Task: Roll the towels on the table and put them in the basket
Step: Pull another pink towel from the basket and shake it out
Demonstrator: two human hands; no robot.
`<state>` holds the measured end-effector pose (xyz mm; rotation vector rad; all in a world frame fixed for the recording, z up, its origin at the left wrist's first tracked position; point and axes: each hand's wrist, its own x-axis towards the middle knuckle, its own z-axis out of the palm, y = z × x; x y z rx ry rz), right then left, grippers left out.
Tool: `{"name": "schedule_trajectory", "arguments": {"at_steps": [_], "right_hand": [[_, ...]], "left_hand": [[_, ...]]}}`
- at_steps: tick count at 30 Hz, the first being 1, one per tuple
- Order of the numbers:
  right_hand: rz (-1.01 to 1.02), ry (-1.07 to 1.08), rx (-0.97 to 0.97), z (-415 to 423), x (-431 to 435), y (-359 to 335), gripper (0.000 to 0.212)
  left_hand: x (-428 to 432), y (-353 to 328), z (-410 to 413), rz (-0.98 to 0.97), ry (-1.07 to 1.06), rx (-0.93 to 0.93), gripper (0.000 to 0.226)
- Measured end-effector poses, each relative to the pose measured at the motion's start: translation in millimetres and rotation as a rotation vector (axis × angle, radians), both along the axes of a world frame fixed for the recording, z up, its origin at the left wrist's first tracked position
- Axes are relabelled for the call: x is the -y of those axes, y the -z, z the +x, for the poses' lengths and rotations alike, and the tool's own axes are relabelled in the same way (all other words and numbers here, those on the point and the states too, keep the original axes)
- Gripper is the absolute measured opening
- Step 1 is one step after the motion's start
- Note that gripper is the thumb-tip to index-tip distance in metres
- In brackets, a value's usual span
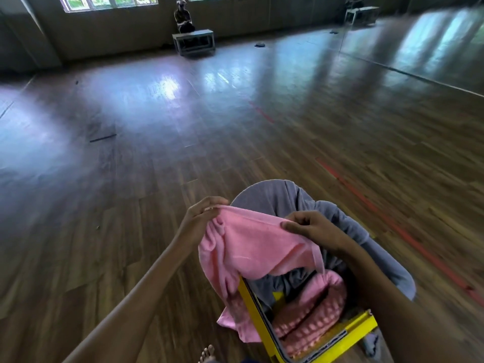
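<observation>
The pink towel is held up in the air above the yellow frame, stretched by its top edge between two hands, with its lower part hanging in folds down the frame's left side. The left hand pinches the towel's upper left corner, fingers curled over the hem. The right hand grips the upper right corner, its thumb lying flat on the fabric and its fingers bent behind it. Inside the frame lies a ribbed pink bundle, possibly a rolled towel, though the blur there leaves me unsure. A grey cloth is draped over the frame's far side and spills down its right. Whether the frame belongs to the basket or to the table I cannot tell. Just left of the frame's near corner a bare foot shows on the wooden floor. To the frame's right a red tape line runs across the boards. Far beyond the frame, against the back wall, a person sits behind a low bench under the windows.
</observation>
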<state>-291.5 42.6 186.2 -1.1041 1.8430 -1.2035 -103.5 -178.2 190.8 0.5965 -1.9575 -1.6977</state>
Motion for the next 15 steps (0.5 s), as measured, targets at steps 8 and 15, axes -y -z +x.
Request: {"name": "schedule_trajectory", "arguments": {"at_steps": [8,15], "right_hand": [[-0.094,0.018,-0.118,19.9,29.6,-19.6,0.018],[-0.130,-0.040,-0.070,24.5,38.6,-26.6,0.020]], "left_hand": [[-33.0,-6.9,-19.8,-0.018,0.178,0.025,0.017],[-35.6,-9.6,-21.4,-0.160,0.205,0.050,0.012]]}}
